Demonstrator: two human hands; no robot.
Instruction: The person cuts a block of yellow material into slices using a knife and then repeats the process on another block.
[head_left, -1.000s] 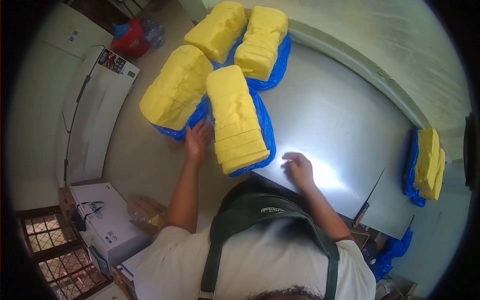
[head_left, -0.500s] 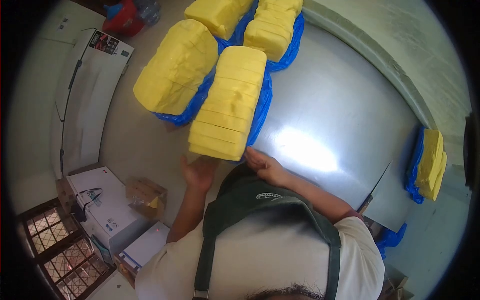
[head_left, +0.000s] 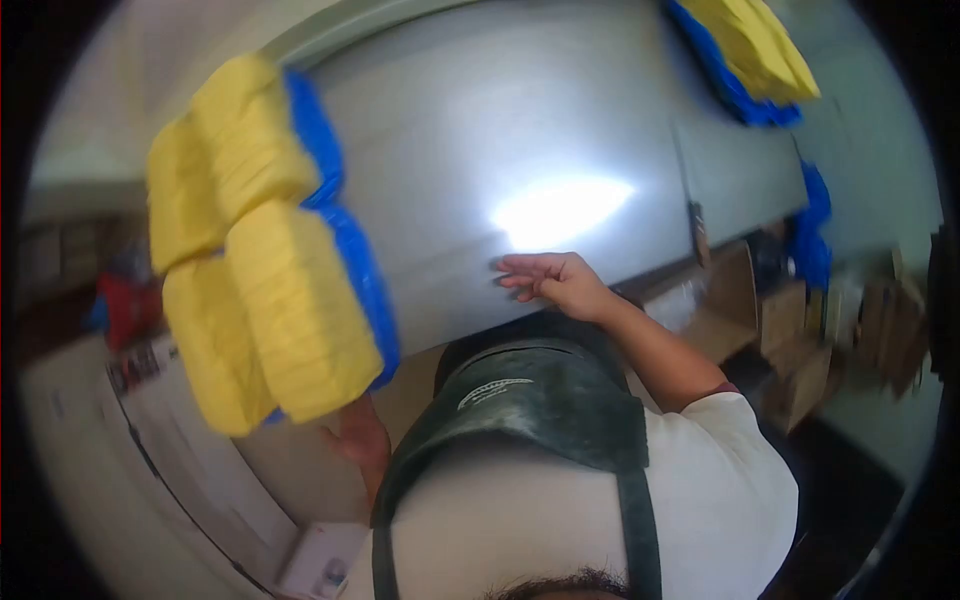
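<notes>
My right hand (head_left: 552, 279) is open above the front edge of the steel table (head_left: 430, 200), its fingers stretched to the left and holding nothing. Lower left, my left hand (head_left: 362, 432) is open, thumb apart, right by the near end of a sliced yellow block (head_left: 300, 310) that looks like butter. Blue plastic sheeting (head_left: 362, 285) shows along that block's right side. Beside it are another yellow block (head_left: 212, 340) on the left and two more behind, a sliced block (head_left: 250, 140) and a paler-lit block (head_left: 185, 195). Motion blurs the blocks.
A knife (head_left: 698, 230) lies at the table's right part. Far right, a yellow piece (head_left: 755, 50) rests on blue plastic. Cardboard boxes (head_left: 800, 365) stand below the table on the right; a red container (head_left: 130, 305) is at far left.
The view has swung to the right, so the yellow blocks now appear farther left. My right hand has moved away from the sliced block; my left stays near its end.
</notes>
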